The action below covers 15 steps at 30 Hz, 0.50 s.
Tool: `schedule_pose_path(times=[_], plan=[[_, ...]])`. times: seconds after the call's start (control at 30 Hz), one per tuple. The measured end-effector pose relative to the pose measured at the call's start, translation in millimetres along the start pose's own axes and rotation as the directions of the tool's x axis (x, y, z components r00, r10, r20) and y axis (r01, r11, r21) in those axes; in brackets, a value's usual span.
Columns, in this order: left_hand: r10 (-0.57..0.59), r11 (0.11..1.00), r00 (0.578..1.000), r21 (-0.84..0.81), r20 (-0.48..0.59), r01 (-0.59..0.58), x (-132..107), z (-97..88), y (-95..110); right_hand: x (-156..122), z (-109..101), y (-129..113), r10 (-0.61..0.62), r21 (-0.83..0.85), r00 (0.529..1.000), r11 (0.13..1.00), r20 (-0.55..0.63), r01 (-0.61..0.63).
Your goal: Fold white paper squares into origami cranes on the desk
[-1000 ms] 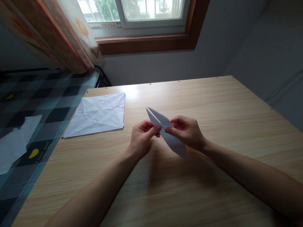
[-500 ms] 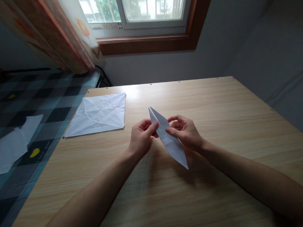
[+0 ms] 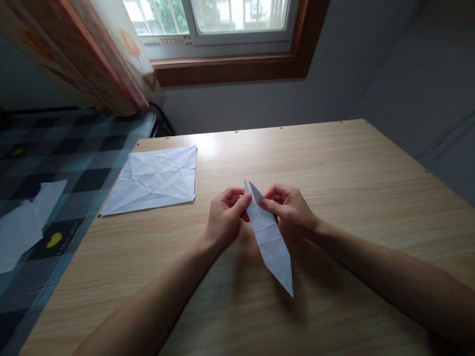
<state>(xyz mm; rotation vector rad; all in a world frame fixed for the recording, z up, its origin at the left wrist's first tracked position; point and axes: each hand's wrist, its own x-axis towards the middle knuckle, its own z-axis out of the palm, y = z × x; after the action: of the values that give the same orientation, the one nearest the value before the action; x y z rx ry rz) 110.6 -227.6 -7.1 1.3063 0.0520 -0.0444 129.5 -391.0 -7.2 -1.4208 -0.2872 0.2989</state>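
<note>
A long, narrow piece of folded white paper is held above the wooden table, tilted with its single pointed end toward me. Its far end splits into two slim points with a gap between them. My left hand pinches the left point between thumb and fingers. On the other side, my right hand has its thumb on the right point, fingers curled behind the paper. The fingertips under the paper are partly hidden.
A creased square sheet of white paper lies at the left back of the wooden table. Left of the table, a checked cloth covers a surface bearing more white paper. A curtain hangs by the window.
The folded paper has swung so its near tip points more toward me and sits lower. Its two far points have spread apart, and the left hand has shifted slightly right.
</note>
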Motion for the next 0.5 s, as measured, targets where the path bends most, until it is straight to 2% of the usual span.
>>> schedule_pose_path(times=[0.2, 0.3, 0.37, 0.43, 0.47, 0.5], plan=[[0.119, 0.993, 0.992, -0.002, -0.051, -0.119, 1.6, -0.2, -0.1, -1.4, 0.7, 2.0, -0.017, 0.017, 0.997, 1.0, 0.081, 0.015], [0.168, 0.985, 0.981, 0.058, -0.099, -0.163, 3.4, -1.1, -1.3, -0.7, -0.9, 5.4, -0.011, 0.007, 0.992, 1.0, 0.126, 0.01], [0.22, 0.97, 0.964, 0.142, -0.148, -0.199, 4.6, -2.9, -1.2, 0.2, -2.3, 8.5, -0.015, -0.016, 0.995, 1.0, 0.095, 0.016], [0.333, 0.919, 0.92, 0.288, -0.206, -0.269, 5.0, -6.0, 0.2, 1.0, -3.8, 11.5, -0.029, -0.063, 0.999, 0.998, 0.019, 0.03], [0.419, 0.865, 0.884, 0.388, -0.208, -0.319, 4.9, -8.1, 1.3, 1.3, -4.7, 12.5, -0.045, -0.108, 0.999, 0.993, -0.024, 0.042], [0.512, 0.782, 0.843, 0.493, -0.163, -0.38, 4.5, -10.6, 2.6, 1.2, -5.6, 13.1, -0.068, -0.172, 0.996, 0.983, -0.061, 0.056]])
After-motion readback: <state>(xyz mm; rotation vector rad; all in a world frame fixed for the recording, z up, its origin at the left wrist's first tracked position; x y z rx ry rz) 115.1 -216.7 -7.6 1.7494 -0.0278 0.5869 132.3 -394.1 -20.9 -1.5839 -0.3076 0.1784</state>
